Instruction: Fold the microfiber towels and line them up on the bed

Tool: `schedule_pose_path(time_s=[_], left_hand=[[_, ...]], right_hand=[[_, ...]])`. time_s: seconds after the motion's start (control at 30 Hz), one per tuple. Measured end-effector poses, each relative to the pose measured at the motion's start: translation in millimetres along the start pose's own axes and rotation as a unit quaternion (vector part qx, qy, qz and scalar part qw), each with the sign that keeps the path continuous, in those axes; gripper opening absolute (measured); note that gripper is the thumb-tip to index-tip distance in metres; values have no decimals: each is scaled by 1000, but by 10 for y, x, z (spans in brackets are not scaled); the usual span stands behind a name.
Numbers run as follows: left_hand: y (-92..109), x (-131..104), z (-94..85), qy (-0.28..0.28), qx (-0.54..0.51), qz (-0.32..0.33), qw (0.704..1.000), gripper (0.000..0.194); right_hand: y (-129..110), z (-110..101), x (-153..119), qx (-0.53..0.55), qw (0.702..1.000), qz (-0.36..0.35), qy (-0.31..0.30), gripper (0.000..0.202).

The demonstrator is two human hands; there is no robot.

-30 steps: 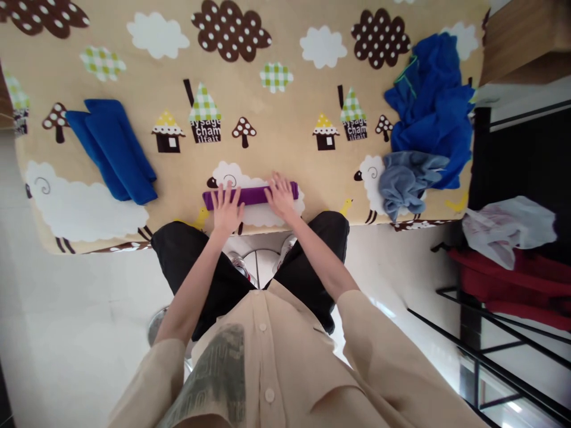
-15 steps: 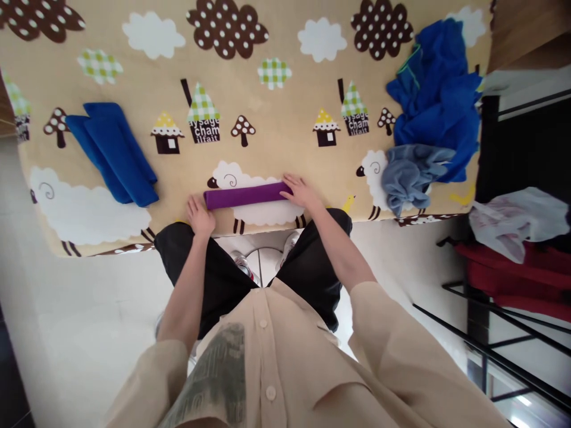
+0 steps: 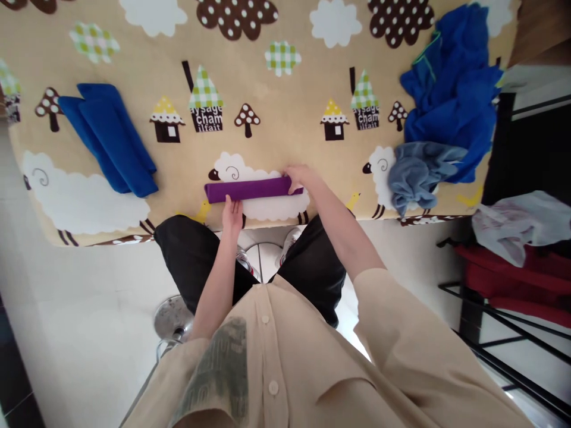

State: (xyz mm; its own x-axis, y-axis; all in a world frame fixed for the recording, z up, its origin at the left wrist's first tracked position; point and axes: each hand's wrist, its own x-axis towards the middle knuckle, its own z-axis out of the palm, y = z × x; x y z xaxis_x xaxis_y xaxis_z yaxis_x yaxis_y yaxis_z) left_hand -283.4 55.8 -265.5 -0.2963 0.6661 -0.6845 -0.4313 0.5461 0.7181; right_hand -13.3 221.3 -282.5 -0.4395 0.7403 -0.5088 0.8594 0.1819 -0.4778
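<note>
A narrow strip of folded purple cloth [image 3: 252, 189] lies across the printed sheep near the front edge of the table. My left hand [image 3: 232, 215] is palm up at its lower edge, left of the middle, fingers apart with the tips against the cloth. Around the cloth's right end my right hand [image 3: 298, 178] is closed, thumb on the near side and fingers on the far side. Folded blue cloths [image 3: 111, 139] rest on the left of the table.
Crumpled blue cloth [image 3: 455, 95] and a grey-blue cloth [image 3: 417, 172] lie on the right of the patterned tablecloth [image 3: 276, 101]. Beyond the table's right edge are a plastic bag [image 3: 520, 223] and a red item [image 3: 513, 276]. A round stool [image 3: 172, 318] stands at lower left.
My left hand has moved right, from the purple cloth's left end to its lower edge, and turned palm up. My right hand has closed around the right end. The view has shifted slightly.
</note>
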Motion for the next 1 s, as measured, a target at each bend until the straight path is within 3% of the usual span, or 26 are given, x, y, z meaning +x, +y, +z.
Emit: schedule_pose_path(time_s=[0.07,0.2,0.3,0.43,0.53,0.6,0.67,0.8,0.9,1.0], left_hand=[[149,125,57,25,-37,-6,999,56],[335,211,205,77,-192,-22,978,45],[466,228,262,75,-281,-34,956,36],[823,282,237,35,-265,-5,964,34],[1285,340,170,14,-205,42,978,34],[1667,344,100,-28,-161,102,981,33],[2076,289,6,-116,-117,188,968,29],[2824,27,-260,-302,-61,339,889,25],[3211,-169,-515,-340,-11,386,857,42],[3430,-272,-765,-340,65,418,840,47]], right_hand=[[-99,-37,-50,-5,999,32,-19,46],[-308,-175,-234,-99,988,51,-103,69],[-416,-211,-360,-136,981,53,-131,76],[-557,-122,-429,-141,980,39,-134,59],[-804,-5,-414,-126,988,11,-89,41],[-1064,87,-364,-72,997,-27,-29,42],[-1383,198,-268,25,998,-56,21,48],[-2094,461,66,201,976,-48,71,36],[-2602,636,351,262,958,-52,109,30],[-3028,741,579,300,945,-58,116,38]])
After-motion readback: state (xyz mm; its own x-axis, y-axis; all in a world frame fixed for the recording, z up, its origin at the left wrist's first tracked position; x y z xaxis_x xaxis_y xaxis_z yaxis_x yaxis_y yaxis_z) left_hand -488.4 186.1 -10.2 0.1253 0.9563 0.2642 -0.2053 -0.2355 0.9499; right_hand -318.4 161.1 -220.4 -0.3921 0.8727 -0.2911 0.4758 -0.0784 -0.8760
